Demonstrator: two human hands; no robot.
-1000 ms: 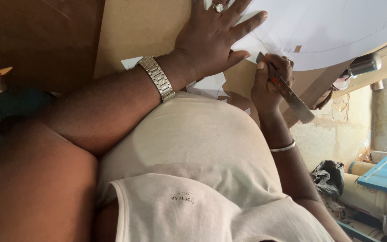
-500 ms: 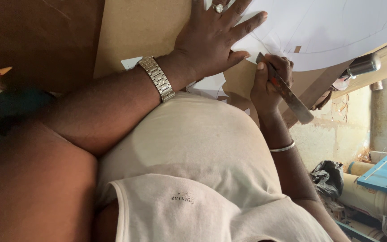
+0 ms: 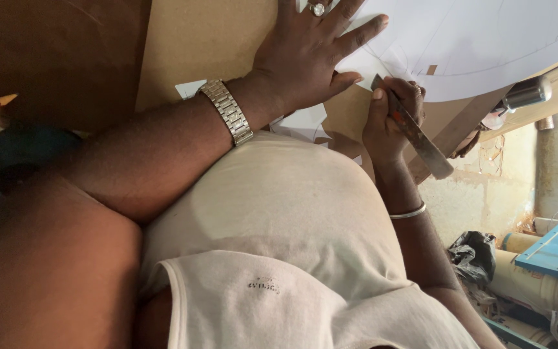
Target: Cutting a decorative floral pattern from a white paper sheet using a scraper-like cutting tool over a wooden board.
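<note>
On the surface: brown board [image 3: 208,45], white paper sheet [image 3: 485,39] spread across it.
Left hand: left hand [image 3: 311,55] flat, fingers splayed, pressing the sheet down, gripping nothing.
Right hand: right hand [image 3: 392,119] fisted tight around a flat metal blade [image 3: 414,132].
Blade: tip at the sheet's edge, just beside the left thumb; the other end juts out below the fist.
Extras: metal watch [image 3: 227,119], ring [image 3: 318,9], bangle [image 3: 408,212], paper scraps [image 3: 301,123] near the wrist.
</note>
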